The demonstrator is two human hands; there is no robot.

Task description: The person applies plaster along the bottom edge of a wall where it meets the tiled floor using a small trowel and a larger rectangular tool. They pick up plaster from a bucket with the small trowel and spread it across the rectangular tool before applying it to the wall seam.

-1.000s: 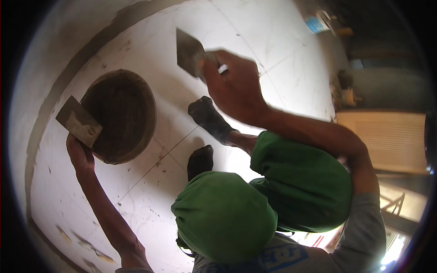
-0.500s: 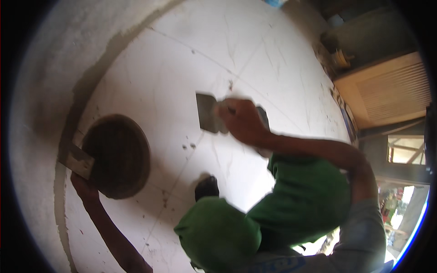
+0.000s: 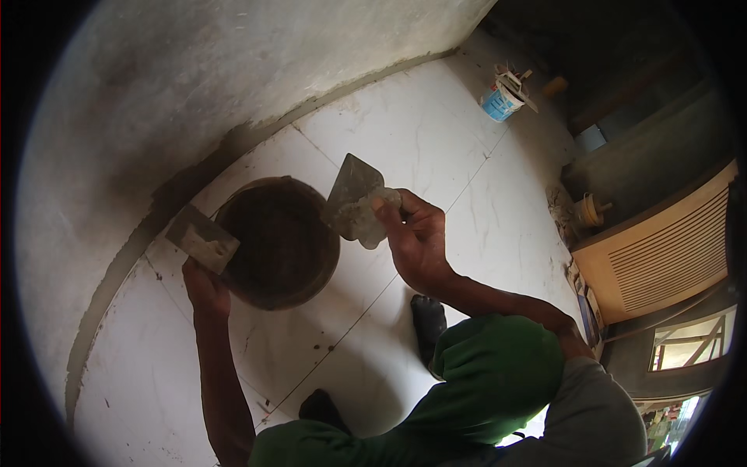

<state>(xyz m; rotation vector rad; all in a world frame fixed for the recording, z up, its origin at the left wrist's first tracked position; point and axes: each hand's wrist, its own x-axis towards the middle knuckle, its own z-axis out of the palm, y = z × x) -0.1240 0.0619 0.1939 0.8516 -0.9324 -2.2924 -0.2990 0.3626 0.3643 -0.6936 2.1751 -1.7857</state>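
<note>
My right hand [image 3: 420, 241] grips a scraper [image 3: 352, 180] with a wide metal blade, held over the right rim of a round bucket [image 3: 315, 289]. A lump of wet grey mortar [image 3: 362, 220] clings to that blade beside my thumb. At the bucket's left side, my left hand [image 3: 207, 291] is closed round a second metal scraper [image 3: 185, 232], its flat blade smeared with mortar near the rim. The bucket's inside is dark, so its contents are hard to make out. Both handles are mostly hidden by my fingers.
A plastered wall [image 3: 171, 101] rises at the left, with a damp mortar strip [image 3: 167, 198] along its foot. White tiles [image 3: 412, 117] cover the floor. A blue-and-white pail [image 3: 502, 100] holding tools stands far off; a slatted wooden panel [image 3: 661, 249] lies at right.
The view has swung, so the bucket now appears further right and the far pail is fully visible. My right hand with its scraper has come close to the bucket's rim.
</note>
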